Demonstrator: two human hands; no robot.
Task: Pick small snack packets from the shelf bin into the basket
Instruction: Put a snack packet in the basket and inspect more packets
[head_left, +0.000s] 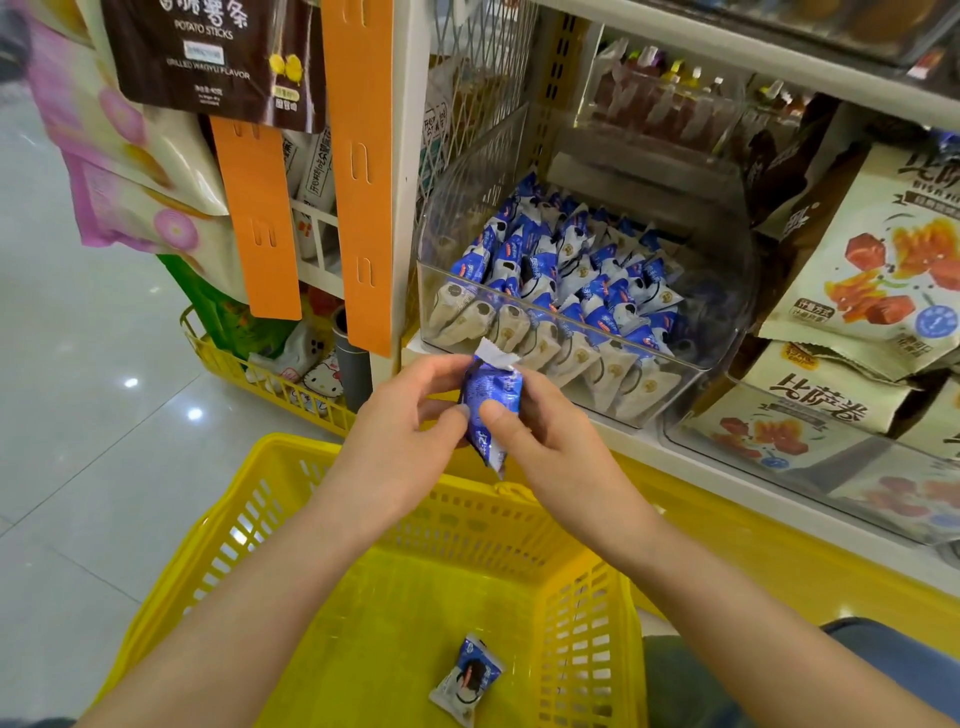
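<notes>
A small blue and white snack packet (491, 400) is held upright between both hands, above the far rim of the yellow basket (249, 525). My left hand (410, 415) pinches its left side and my right hand (540, 431) pinches its right side with thumb on the front. One more packet (466, 680) lies on the basket floor. Just beyond the hands, the clear shelf bin (696, 374) holds several of the same packets (566, 275), blue ones on top and beige ones along the front.
Large beige snack bags (872, 249) fill the bins to the right. Orange hanging strips (363, 171) and hanging bags (208, 57) stand to the left of the shelf post. A second yellow wire basket (270, 384) sits on the tiled floor.
</notes>
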